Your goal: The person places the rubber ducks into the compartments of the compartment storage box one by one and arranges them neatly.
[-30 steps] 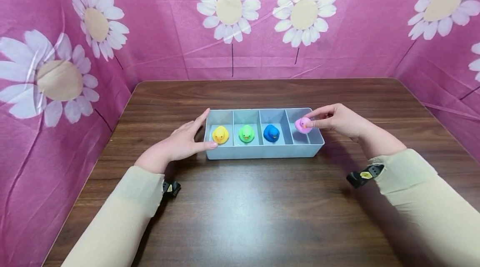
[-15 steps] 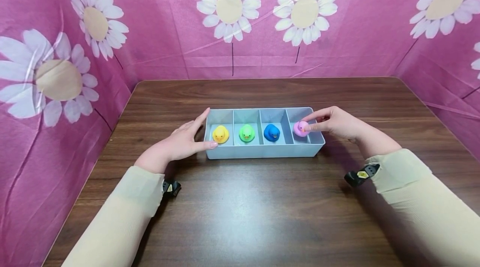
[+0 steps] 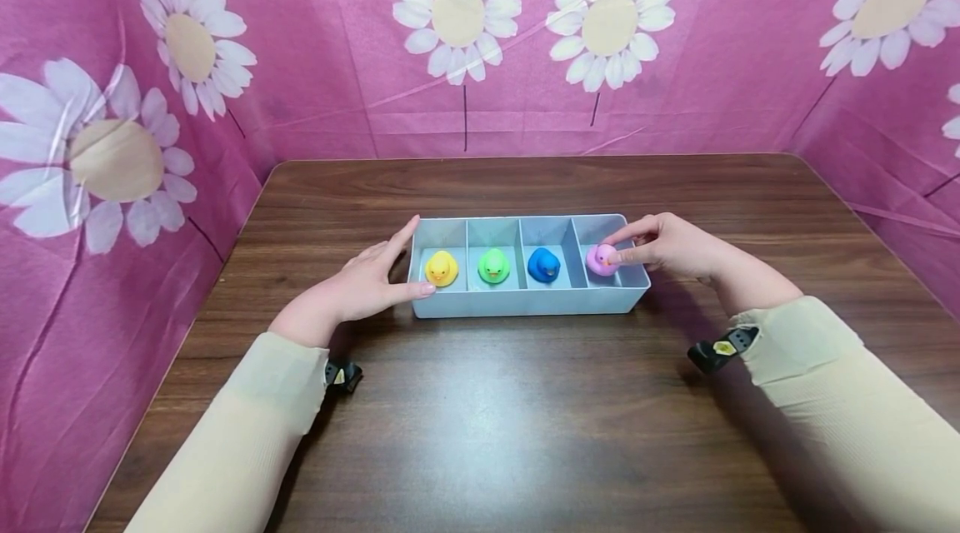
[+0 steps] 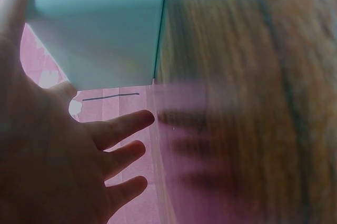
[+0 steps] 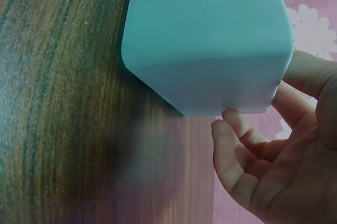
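A long pale blue-grey divided tray (image 3: pixel 525 304) sits across the table, with one small rubber duck per compartment. From the left come a yellow duck (image 3: pixel 441 268), a green duck (image 3: pixel 493 266) and a blue duck (image 3: pixel 543 265). At the rightmost compartment, my right hand (image 3: pixel 667 248) pinches a pink duck (image 3: pixel 602 260) between thumb and fingertips, low inside the walls. My left hand (image 3: pixel 363 283) spans the tray's left end, thumb at the front corner and a finger at the back corner. Its other fingers (image 4: pixel 124 129) spread straight beside the end wall. The right wrist view hides the pink duck behind the tray.
The brown wood-grain table (image 3: pixel 480 425) reaches back to a pink cloth (image 3: pixel 315 42) printed with white daisies, which hangs behind and along both sides. Dark straps with small devices show at both cuffs.
My right hand has brought the pink duck slightly left and lower into the rightmost compartment, then barely moved over the last half second. The left hand stays in place.
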`<state>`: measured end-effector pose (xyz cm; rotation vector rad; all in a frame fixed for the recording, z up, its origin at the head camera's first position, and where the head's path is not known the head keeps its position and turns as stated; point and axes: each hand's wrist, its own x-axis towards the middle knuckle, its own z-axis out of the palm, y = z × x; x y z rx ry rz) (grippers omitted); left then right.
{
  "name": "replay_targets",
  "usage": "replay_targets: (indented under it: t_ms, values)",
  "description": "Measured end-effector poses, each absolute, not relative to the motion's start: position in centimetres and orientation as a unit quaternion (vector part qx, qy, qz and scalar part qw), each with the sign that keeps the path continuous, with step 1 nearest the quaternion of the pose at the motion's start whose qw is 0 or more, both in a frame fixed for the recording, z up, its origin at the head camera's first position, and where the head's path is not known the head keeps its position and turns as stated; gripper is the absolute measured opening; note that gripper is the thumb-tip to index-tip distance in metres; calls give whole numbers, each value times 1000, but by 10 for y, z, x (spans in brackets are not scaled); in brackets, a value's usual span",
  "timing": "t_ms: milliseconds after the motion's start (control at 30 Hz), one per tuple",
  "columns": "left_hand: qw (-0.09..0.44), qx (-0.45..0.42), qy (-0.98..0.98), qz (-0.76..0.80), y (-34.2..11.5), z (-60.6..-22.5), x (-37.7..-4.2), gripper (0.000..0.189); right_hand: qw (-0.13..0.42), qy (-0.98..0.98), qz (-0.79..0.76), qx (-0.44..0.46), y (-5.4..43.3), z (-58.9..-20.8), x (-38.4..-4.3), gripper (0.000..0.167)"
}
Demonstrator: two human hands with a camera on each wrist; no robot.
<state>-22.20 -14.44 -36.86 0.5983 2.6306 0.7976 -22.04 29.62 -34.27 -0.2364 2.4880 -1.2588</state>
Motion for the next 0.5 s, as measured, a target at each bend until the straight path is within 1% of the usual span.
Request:
replay_targets:
  t_ms: [267, 500]
  values:
    - [160, 211, 924, 278, -144, -368, -222, 102, 170, 880, -431, -101, 297, -342, -220, 39]
    - [162, 207, 924, 279, -144, -368, -221, 102, 178, 883, -422, -99, 296, -341, -221, 38]
